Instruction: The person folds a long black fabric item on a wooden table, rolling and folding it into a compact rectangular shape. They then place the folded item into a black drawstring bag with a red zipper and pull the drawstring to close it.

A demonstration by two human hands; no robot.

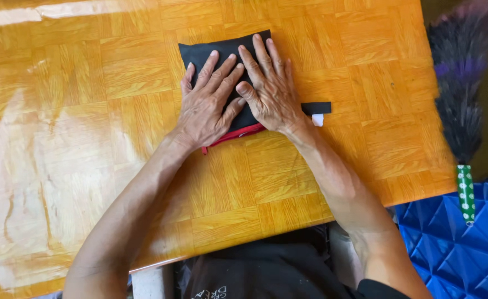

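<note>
Landmark: the folded black cloth (224, 55), lying flat on the glossy wooden table (88, 138), toward the far edge and near the middle of its width.
Left hand: the left hand (205, 105) lies palm down on the cloth's near-left part, fingers spread flat and gripping nothing.
Right hand: the right hand (269, 88) presses the cloth's right half, fingers extended and slightly fanned, its thumb touching the left hand's fingers.
Red edge: a red trim (235, 134) peeks out from under the cloth's near side, below the wrists.
Strap: a short black strap with a white tag (317, 111) sticks out just to the right of the cloth.
Beyond the cloth: a feather duster (460, 83) lies well to its right, past the table edge, above blue padding (454, 243).
Risk, slipping: the table looks slick, so uneven pressure could slide the bundle and skew the fold.
Risk, springing open: were either palm lifted, the layers would likely puff up, and the loose strap could be left outside the fold.
</note>
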